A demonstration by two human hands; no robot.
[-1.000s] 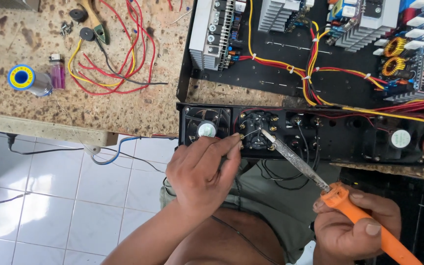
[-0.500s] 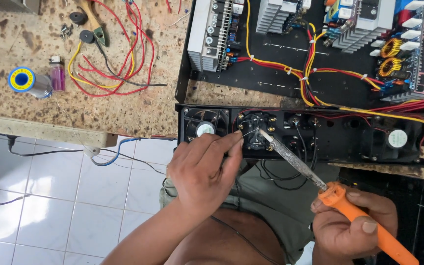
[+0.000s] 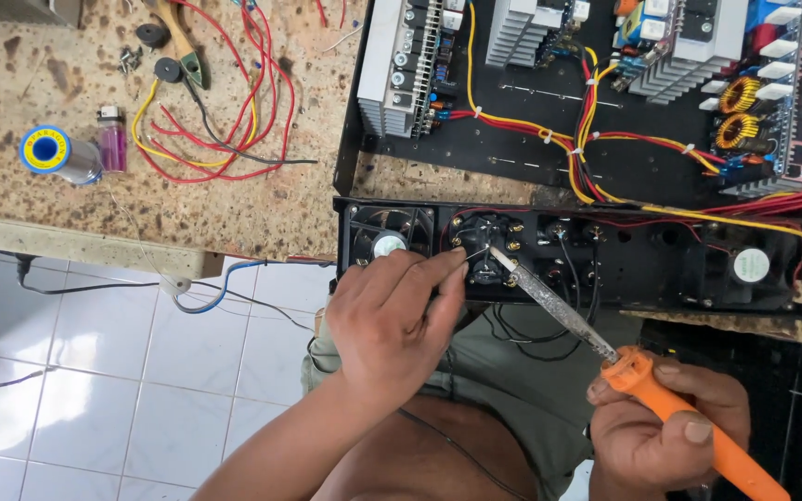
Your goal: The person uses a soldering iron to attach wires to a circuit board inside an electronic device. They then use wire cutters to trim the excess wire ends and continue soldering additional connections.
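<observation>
Right hand [image 3: 666,436] has a closed grip round the orange handle of the soldering iron [image 3: 605,362], held pencil-style low on the handle, probably for fine control and to keep the fingers off the hot shaft. Iron slants up-left, tip at the round black connector [image 3: 486,252] on the amplifier's rear panel [image 3: 661,264].

Left hand [image 3: 392,320] is pinched shut, thumb and forefinger on a thin silvery strand, most likely solder wire [image 3: 475,252], fed in from the left of the connector so strand and iron tip meet at one terminal. Hand appears to rest against the panel edge just below the left fan [image 3: 384,238], which would steady the feed.

Connector: round, black, ringed by brass-coloured terminals, red wire running in. It sits just right of the left fan; a second fan [image 3: 749,266] is well to the right on the same panel. Joint itself too small to judge.

Panel overhangs the tabletop [image 3: 234,199] edge toward the person, giving both hands access from below. Behind the connector the open chassis shows heatsinks [image 3: 698,56], copper toroid coils [image 3: 740,111] and red-yellow wiring. Far left of the connector on the tabletop: solder spool [image 3: 48,150], purple lighter [image 3: 111,141], loose red and yellow wires [image 3: 225,102].
</observation>
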